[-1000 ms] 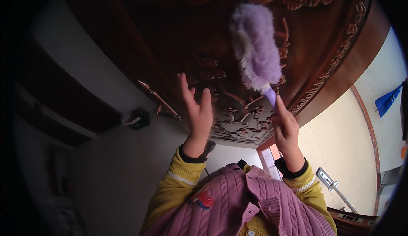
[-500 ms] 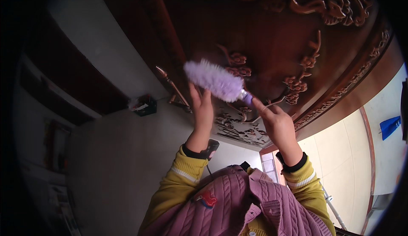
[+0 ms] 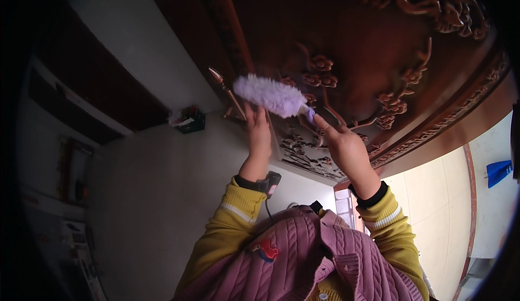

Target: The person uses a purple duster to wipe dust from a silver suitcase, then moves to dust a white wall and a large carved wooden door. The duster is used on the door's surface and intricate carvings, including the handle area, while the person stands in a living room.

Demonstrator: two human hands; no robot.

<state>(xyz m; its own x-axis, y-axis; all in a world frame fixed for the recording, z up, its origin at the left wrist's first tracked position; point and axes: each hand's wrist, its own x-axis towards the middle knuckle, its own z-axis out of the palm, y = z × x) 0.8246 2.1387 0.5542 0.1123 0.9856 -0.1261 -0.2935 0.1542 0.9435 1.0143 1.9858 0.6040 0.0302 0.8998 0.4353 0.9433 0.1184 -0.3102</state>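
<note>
A fluffy purple duster [image 3: 268, 94] lies sideways against a dark carved wooden panel [image 3: 379, 46]. My right hand [image 3: 345, 148] grips its short handle at the right end. My left hand [image 3: 258, 133] is raised with its fingers up against the underside of the duster's fluffy head. Both arms wear yellow sleeves with dark cuffs. A small black device [image 3: 270, 182] is strapped at my left wrist.
A brass-coloured lever handle [image 3: 226, 88] sticks out from the wood just left of the duster. A pale wall [image 3: 162, 192] fills the left side, with a small dark box [image 3: 187, 119] mounted on it. A tiled floor [image 3: 444, 192] and a blue object [image 3: 498, 171] show at right.
The duster has swung from upright to lying sideways and moved left and down over the carving. My left hand, spread apart a second ago, now touches the duster's head.
</note>
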